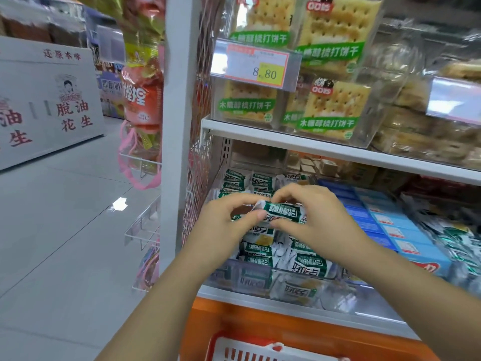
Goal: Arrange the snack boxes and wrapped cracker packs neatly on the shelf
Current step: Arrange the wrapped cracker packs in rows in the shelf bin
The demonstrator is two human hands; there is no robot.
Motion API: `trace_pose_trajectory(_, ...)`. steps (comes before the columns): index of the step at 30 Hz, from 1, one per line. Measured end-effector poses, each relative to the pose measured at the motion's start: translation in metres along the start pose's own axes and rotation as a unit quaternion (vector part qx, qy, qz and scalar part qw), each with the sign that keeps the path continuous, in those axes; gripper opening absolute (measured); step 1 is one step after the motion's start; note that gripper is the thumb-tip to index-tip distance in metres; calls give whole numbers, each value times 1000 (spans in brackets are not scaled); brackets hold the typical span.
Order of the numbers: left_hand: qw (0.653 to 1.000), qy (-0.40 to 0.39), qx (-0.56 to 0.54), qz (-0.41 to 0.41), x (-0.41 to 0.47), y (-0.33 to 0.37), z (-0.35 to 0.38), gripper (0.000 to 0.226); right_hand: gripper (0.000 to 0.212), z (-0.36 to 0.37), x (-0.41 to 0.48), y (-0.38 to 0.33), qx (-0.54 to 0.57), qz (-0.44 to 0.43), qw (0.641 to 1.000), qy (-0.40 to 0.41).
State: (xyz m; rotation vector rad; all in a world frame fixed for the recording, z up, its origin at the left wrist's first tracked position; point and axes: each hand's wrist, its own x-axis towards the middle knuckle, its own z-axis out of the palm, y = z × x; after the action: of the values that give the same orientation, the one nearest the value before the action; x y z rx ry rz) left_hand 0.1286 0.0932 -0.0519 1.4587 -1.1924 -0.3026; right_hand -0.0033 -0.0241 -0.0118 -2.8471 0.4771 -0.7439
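Clear bin [260,276] heaped with green-white cracker packs [302,264], left hand [223,225] and right hand [316,217] pinching one pack [282,211] above it, blue snack boxes [390,225] beside, white shelf [299,140], tiled shop floor [65,217].

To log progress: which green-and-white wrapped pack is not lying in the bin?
The pack held above the pile, pinched between the left hand and right hand; the other packs lie in the clear bin.
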Motion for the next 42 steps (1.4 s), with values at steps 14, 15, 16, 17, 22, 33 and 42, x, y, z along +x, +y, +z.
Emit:
trace_pose_trajectory(14,958,-7,-262,-116,0,-4,11,13,21,-10,-27,1,421,168,885,105)
trace_pose_trajectory(15,955,-5,-270,-121,0,-5,11,17,25,-10,-27,0,420,166,886,110)
trace_pose_trajectory(16,954,-6,-274,-123,0,-5,11,19,28,-9,-27,0,415,165,887,115)
trace_pose_trajectory(17,954,-7,-273,-123,0,-5,12,19,27,-9,-27,-2,414,165,887,122)
trace_pose_trajectory(22,978,21,-175,-115,0,-6,18,26,32,-6,-26,-3,403,184,889,120)
trace_pose_trajectory(33,986,95,-30,-134,-1,-10,22,41,31,3,-33,0,517,292,804,-34)
trace_pose_trajectory(42,872,44,-368,-319,5,-8,21,30,23,-4,-27,-2,709,414,570,-29)
